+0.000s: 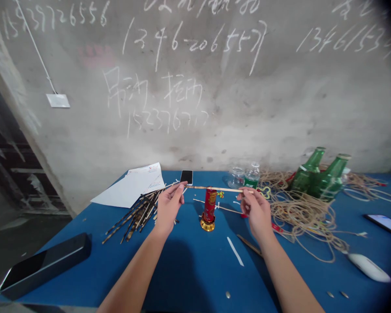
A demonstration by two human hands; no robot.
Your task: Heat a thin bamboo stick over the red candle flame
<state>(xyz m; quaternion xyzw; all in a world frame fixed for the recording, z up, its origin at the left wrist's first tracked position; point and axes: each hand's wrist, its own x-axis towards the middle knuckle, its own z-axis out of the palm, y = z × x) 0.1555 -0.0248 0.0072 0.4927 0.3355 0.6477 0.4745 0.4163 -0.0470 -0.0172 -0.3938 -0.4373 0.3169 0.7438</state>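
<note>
A thin wooden stick (228, 189) is stretched level between my two hands, darker toward its left end. My left hand (169, 204) pinches that end between thumb and fingers; my right hand (256, 208) pinches the pale right end. The stick passes across the top of a red candle (210, 204) on a gold base (207, 224); whether the two touch I cannot tell, and no flame is visible. Beside my left hand lies a pile of dark-streaked sticks (140, 217). Another thin stick (228, 209) lies behind the candle. Under my right wrist is a brown strip (249, 244).
Tangled tan cord (299, 217) and green bottles (334, 178) stand on the right of the blue table (169, 278). A clear jar (236, 176), phone (187, 177) and paper sheets (127, 189) are at the back. A dark box (48, 265) lies front left, a white mouse (369, 266) right.
</note>
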